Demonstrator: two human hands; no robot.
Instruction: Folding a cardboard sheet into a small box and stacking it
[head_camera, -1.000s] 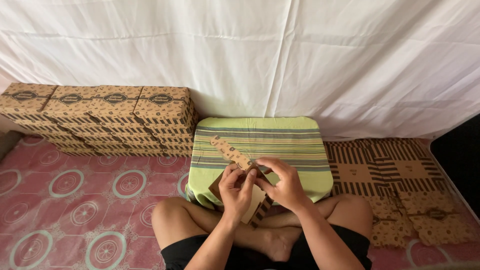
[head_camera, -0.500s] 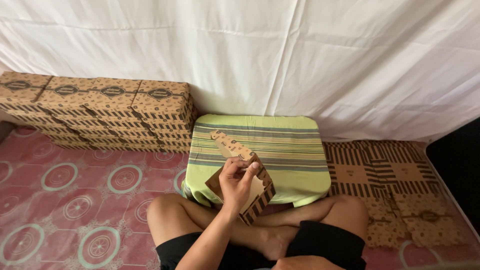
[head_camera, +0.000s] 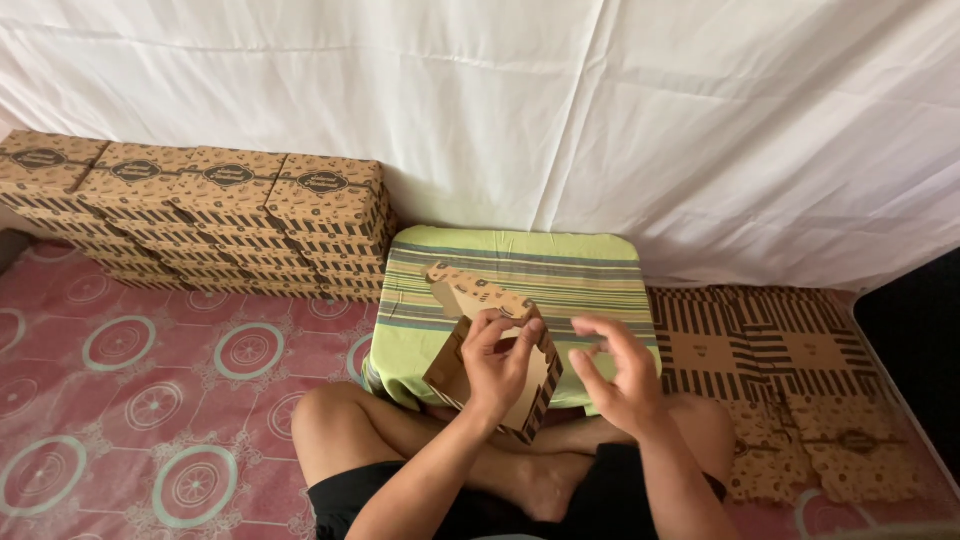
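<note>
Left hand: I see my left hand (head_camera: 497, 362) just below the middle of the frame, fingers curled over the top edge of a half-folded cardboard box (head_camera: 492, 375), thumb on the near face. It is grasping that box.
Right hand: my right hand (head_camera: 618, 372) sits just right of centre, fingers spread and bent, palm turned toward the box. It is released, holding nothing, near the box's right edge but apart from it.
Box: brown printed card with a striped band along the lower edge, tilted, its open side facing me. A long flap (head_camera: 466, 291) sticks up and to the left above my fingers.
Where it is: held in the air over my crossed legs (head_camera: 420, 440), at the near edge of the cushion (head_camera: 560, 275), centre of the frame.
Cushion: green with thin stripes, square with rounded corners, in the middle of the frame below the white sheet (head_camera: 600, 110).
Upper left: a stack of finished boxes (head_camera: 210, 215) in the same brown print, set in rows against the sheet.
Right side: flat unfolded box blanks (head_camera: 790, 370) laid on the floor, touching the cushion's right edge.
Lower left: pink floor mat (head_camera: 150, 370) with round green patterns.
</note>
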